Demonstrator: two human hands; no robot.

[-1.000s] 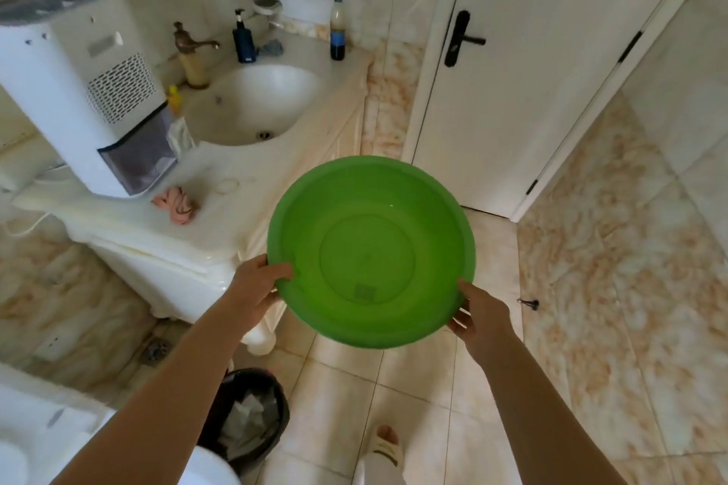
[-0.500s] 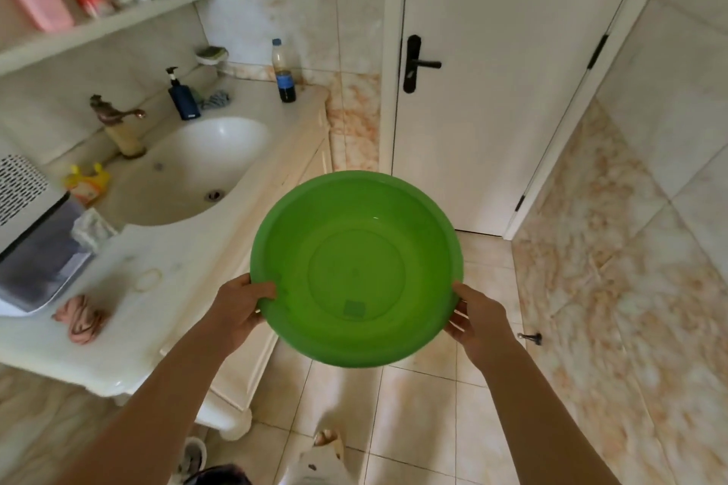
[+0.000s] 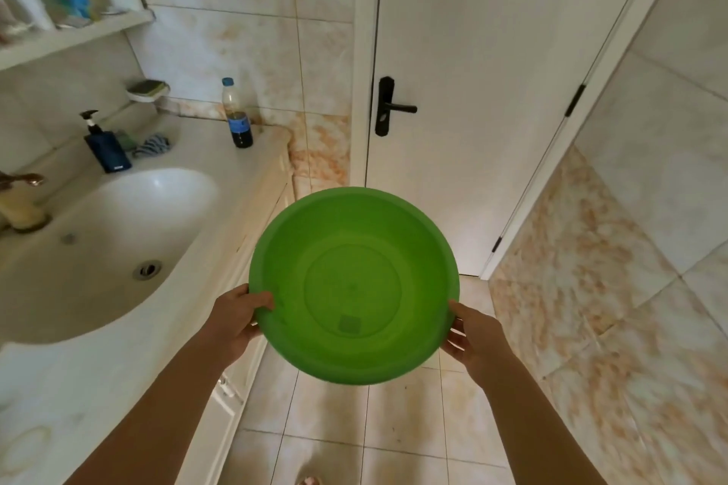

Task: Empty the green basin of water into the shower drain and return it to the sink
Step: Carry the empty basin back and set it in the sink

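Observation:
I hold the round green basin point(image 3: 354, 280) in front of me, above the tiled floor and just right of the vanity's edge. It looks dry inside, with no water showing. My left hand point(image 3: 236, 317) grips its left rim, thumb over the edge. On the opposite rim my right hand point(image 3: 474, 337) grips it too. The white oval sink point(image 3: 98, 244) lies to the left, its bowl bare apart from the drain plug.
A brass tap point(image 3: 19, 201) stands at the sink's left. A dark soap pump point(image 3: 105, 146), a striped cloth point(image 3: 151, 146) and a cola bottle point(image 3: 238, 116) sit on the counter point(image 3: 220, 173). The white door point(image 3: 472, 91) with its black handle point(image 3: 388, 106) is ahead.
I have walked closer to the sink; it now lies directly to my left and the white appliance and bin have left the view. Both hands keep their grip on the basin.

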